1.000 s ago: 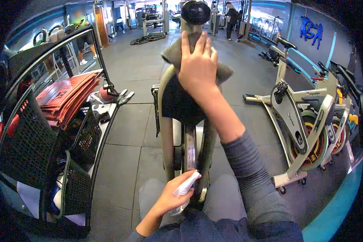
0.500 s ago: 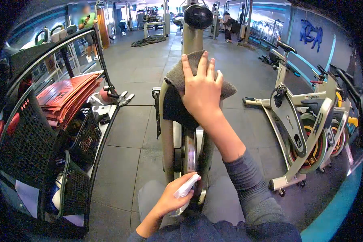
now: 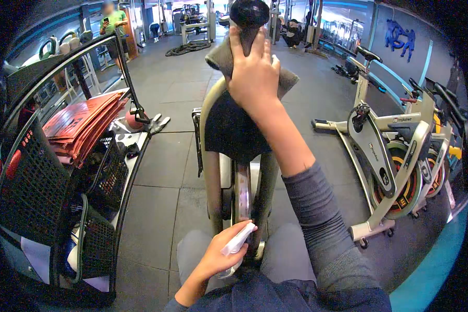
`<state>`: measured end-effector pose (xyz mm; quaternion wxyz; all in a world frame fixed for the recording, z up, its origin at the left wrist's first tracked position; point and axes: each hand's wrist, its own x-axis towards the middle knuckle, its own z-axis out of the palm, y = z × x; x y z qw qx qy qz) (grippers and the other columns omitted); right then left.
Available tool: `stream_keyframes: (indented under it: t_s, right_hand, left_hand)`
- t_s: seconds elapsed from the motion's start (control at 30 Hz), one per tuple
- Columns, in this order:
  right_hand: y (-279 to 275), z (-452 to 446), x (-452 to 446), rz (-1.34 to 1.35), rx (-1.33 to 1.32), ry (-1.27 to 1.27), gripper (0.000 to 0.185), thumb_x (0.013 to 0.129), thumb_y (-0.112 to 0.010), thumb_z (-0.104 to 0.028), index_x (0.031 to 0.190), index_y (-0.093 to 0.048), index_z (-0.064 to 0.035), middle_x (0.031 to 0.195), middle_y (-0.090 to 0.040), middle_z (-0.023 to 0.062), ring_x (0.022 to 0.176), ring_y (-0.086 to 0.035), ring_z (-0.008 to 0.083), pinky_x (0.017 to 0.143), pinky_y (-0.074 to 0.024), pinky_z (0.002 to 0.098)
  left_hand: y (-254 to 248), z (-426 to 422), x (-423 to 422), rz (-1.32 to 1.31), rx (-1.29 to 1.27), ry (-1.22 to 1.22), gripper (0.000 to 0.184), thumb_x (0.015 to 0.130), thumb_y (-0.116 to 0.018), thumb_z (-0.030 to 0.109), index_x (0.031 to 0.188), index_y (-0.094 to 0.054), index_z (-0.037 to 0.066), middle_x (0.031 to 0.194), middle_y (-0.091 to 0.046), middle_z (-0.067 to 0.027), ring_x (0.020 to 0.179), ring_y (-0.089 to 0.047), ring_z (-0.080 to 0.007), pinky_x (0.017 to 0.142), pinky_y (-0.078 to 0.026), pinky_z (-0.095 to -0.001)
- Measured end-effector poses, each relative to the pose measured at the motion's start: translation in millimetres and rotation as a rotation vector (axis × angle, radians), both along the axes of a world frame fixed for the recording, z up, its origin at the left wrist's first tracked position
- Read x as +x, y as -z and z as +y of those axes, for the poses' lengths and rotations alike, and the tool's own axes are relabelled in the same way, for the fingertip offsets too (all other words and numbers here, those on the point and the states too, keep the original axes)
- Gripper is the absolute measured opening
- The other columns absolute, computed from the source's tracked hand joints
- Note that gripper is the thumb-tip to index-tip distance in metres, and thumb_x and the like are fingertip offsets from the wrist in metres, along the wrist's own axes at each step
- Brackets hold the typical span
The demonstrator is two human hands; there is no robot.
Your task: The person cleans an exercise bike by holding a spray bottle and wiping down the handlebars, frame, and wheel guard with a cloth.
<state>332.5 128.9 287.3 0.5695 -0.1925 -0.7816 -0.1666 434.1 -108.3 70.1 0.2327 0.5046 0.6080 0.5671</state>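
Observation:
My right hand presses a grey cloth against the beige post of an exercise bike, its fingers bent over the cloth just below the post's black knob. Under that wrist is the bike's dark front cover, and lower down the metal flywheel rim shows between the frame tubes. Low in the view, my left hand is closed around a small spray bottle with a white head. Its clear body is mostly hidden by the palm and fingers.
On the left stands a black rack with mesh baskets and a stack of orange folders or mats. Other exercise bikes line the right side. A person in a green top stands at the far left, and coiled rope lies ahead.
My right hand has slid the cloth upward along the post, toward the knob, uncovering more of the dark cover. My left hand stays low with the spray bottle.

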Motion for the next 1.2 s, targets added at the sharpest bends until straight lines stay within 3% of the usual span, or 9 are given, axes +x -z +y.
stream_keyframes:
  t_s: [0.1,0.2,0.5,0.6,0.87,0.93,1.03,1.13,1.2]
  right_hand:
    - [14,-14,24,-0.086,-0.082,-0.052,0.072,0.079,-0.065,-0.024,0.146,-0.039,-0.0193,0.145,-0.031,0.0342,0.127,-0.043,0.0451,0.100,-0.0360,0.0523]
    - [32,-26,48,-0.246,-0.084,-0.005,0.095,0.069,-0.080,-0.027,0.150,-0.030,-0.0236,0.145,-0.033,0.0313,0.131,-0.042,0.0427,0.100,-0.0392,0.0472]
    - [15,-15,17,-0.162,-0.095,0.022,0.086,0.073,-0.076,-0.029,0.148,-0.034,-0.0228,0.139,-0.033,0.0396,0.121,-0.050,0.0476,0.099,-0.0399,0.0508]
    - [-4,-11,15,-0.217,-0.250,-0.102,0.070,0.079,-0.063,-0.028,0.145,-0.039,-0.0281,0.143,-0.026,0.0387,0.127,-0.041,0.0510,0.101,-0.0363,0.0575]
    - [-8,-2,4,-0.161,-0.253,-0.166,0.075,0.079,-0.067,-0.040,0.146,-0.033,-0.0354,0.148,-0.020,0.0340,0.132,-0.034,0.0531,0.101,-0.0338,0.0610]
    - [5,-10,6,-0.021,-0.086,-0.063,0.081,0.078,-0.070,-0.030,0.148,-0.029,-0.0313,0.147,-0.022,0.0320,0.137,-0.029,0.0465,0.102,-0.0327,0.0573]
    - [11,-10,11,0.138,-0.077,-0.296,0.086,0.074,-0.074,-0.026,0.146,-0.028,-0.0215,0.147,-0.022,0.0285,0.141,-0.019,0.0442,0.103,-0.0286,0.0588]
    - [17,-13,17,0.128,-0.071,-0.284,0.081,0.067,-0.077,-0.023,0.137,-0.038,-0.0116,0.146,-0.028,0.0213,0.137,-0.024,0.0406,0.102,-0.0290,0.0563]
    - [22,-22,28,-0.004,-0.128,-0.200,0.083,0.062,-0.079,-0.022,0.134,-0.042,-0.0079,0.141,-0.036,0.0175,0.129,-0.034,0.0366,0.102,-0.0313,0.0510]
  left_hand:
    - [-3,0,1,-0.001,0.009,-0.019,0.052,0.080,-0.061,0.007,0.131,-0.050,0.003,0.123,-0.062,-0.0125,0.114,-0.060,-0.0302,0.099,-0.045,-0.0364]
    - [-7,-1,2,0.019,-0.008,-0.020,0.052,0.080,-0.062,0.007,0.131,-0.050,0.003,0.122,-0.063,-0.0126,0.113,-0.060,-0.0304,0.099,-0.045,-0.0365]
    - [-3,0,-1,0.003,-0.009,-0.010,0.053,0.080,-0.063,0.007,0.131,-0.051,0.003,0.120,-0.064,-0.0122,0.112,-0.061,-0.0302,0.098,-0.045,-0.0361]
    - [-4,0,-2,0.027,-0.031,0.017,0.053,0.081,-0.060,0.002,0.132,-0.048,-0.001,0.123,-0.064,-0.0115,0.112,-0.060,-0.0191,0.095,-0.046,-0.0292]
    - [-6,1,0,0.050,-0.010,-0.015,0.052,0.080,-0.061,0.005,0.131,-0.049,0.001,0.121,-0.064,-0.0119,0.113,-0.060,-0.0243,0.097,-0.045,-0.0332]
    - [-6,-1,2,0.004,-0.008,-0.019,0.053,0.079,-0.061,0.006,0.131,-0.050,0.004,0.121,-0.064,-0.0122,0.113,-0.060,-0.0293,0.099,-0.044,-0.0363]
    - [-6,0,0,0.012,-0.027,-0.001,0.053,0.081,-0.061,0.002,0.132,-0.048,-0.001,0.122,-0.064,-0.0114,0.114,-0.059,-0.0189,0.098,-0.044,-0.0308]
    - [-2,-1,0,0.007,-0.013,0.007,0.053,0.081,-0.061,0.001,0.133,-0.047,-0.001,0.122,-0.064,-0.0114,0.114,-0.059,-0.0182,0.097,-0.045,-0.0303]
    - [-4,0,2,-0.012,-0.010,-0.013,0.053,0.079,-0.061,0.006,0.131,-0.050,0.003,0.122,-0.064,-0.0109,0.115,-0.059,-0.0289,0.100,-0.044,-0.0355]
